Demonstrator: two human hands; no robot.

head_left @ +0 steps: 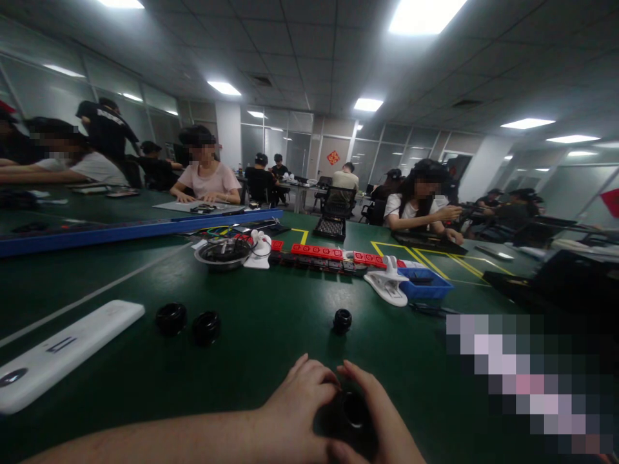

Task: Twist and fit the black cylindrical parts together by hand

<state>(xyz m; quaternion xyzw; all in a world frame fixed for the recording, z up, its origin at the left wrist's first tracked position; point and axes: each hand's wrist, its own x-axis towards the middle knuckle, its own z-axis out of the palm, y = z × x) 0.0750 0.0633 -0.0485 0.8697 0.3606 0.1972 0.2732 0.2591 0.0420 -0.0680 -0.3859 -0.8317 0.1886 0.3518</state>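
one black part point(333, 415), held between our hands, low in view; whether it rests on the green table point(271, 341) we cannot tell. our left hand point(302, 394), fingers curled over its left side; our right hand point(382, 412), cupped against its right. one small black piece point(342, 320), beyond our fingertips. two black rings point(171, 318), near each other, leftward. one white case point(82, 351), farther left.

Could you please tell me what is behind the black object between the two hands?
Behind the black object are a small round black part and, farther back, red strips. The left hand and right hand cover much of the object; whatever is underneath cannot be seen.
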